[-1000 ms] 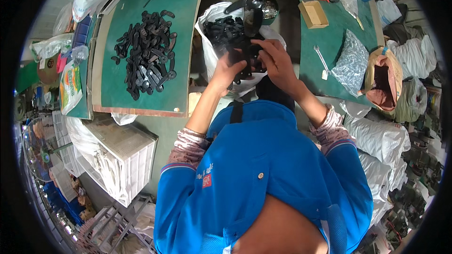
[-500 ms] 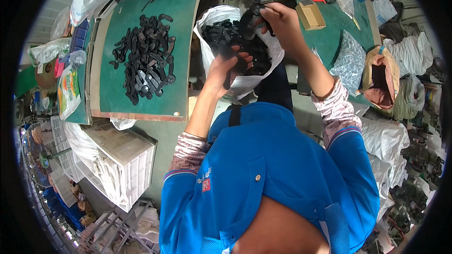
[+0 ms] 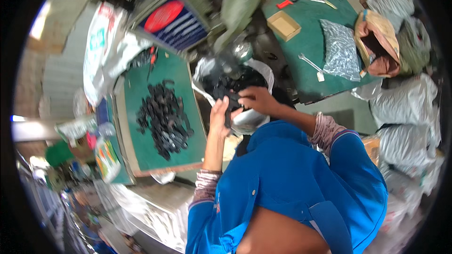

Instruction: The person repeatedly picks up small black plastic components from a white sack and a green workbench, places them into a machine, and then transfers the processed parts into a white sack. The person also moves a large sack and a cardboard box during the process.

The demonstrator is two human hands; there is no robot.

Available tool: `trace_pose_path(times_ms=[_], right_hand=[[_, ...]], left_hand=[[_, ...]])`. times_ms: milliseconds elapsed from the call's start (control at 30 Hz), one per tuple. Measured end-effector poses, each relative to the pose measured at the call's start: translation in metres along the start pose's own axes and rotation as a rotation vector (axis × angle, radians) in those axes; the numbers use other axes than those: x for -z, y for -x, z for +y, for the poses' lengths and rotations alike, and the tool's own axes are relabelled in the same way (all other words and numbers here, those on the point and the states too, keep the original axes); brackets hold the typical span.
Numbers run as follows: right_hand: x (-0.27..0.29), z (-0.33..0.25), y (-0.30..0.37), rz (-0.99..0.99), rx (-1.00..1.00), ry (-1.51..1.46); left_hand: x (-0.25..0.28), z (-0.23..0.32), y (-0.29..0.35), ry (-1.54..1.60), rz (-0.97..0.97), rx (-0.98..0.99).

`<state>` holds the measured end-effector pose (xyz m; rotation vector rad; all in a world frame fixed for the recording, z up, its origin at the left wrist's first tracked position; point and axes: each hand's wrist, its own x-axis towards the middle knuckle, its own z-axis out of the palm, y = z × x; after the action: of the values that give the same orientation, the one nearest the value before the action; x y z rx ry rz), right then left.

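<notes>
My left hand (image 3: 219,118) is closed round dark, elongated black parts (image 3: 228,116) at the near rim of a white sack (image 3: 201,68). Close beside it, my right hand (image 3: 259,99) has its fingers bent and pinched at the same black parts; exactly how many pieces are between the hands is hidden. Inside the sack lie many similar black pieces (image 3: 245,79). A large heap of black parts (image 3: 165,117) covers the middle of the green table (image 3: 141,157) to the left.
Beyond the sack stands a machine with a blue and red plate (image 3: 174,21). The right green bench (image 3: 306,42) bears a small open cardboard box (image 3: 284,25), a wrench (image 3: 310,61) and a clear bag of small parts (image 3: 340,49). An open brown sack (image 3: 376,42) stands at the right.
My right hand has come down from the machine to beside my left hand. Both hands are now together over the sack's near rim. The view has turned and shifted.
</notes>
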<state>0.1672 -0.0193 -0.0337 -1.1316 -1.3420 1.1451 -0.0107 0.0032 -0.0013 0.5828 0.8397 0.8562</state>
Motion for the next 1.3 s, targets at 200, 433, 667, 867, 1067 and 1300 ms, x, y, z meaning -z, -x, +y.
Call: trace_pose_path(times_ms=[200, 433, 667, 867, 1067, 1300], right_hand=[[-0.014, 0.008, 0.008, 0.325, 0.240, 0.211], [0.024, 0.004, 0.026, 0.328, 0.158, 0.066], [0.046, -0.017, 0.020, 0.198, 0.256, 0.429], [0.028, -0.035, -0.013, -0.069, 0.139, 0.299], [0.015, -0.044, -0.035, -0.217, -0.143, 0.081], [0.026, -0.093, -0.088, 0.069, 0.056, -0.039]], left_hand=[[-0.002, -0.003, -0.006, -0.165, 0.033, 0.076], [0.004, -0.004, -0.009, -0.294, 0.063, 0.074], [-0.001, -0.010, -0.007, -0.346, 0.085, -0.058], [-0.005, -0.012, 0.006, -0.330, 0.067, -0.142], [-0.013, -0.001, 0.008, -0.281, 0.014, -0.118], [0.052, 0.000, -0.014, -0.446, 0.424, -0.265]])
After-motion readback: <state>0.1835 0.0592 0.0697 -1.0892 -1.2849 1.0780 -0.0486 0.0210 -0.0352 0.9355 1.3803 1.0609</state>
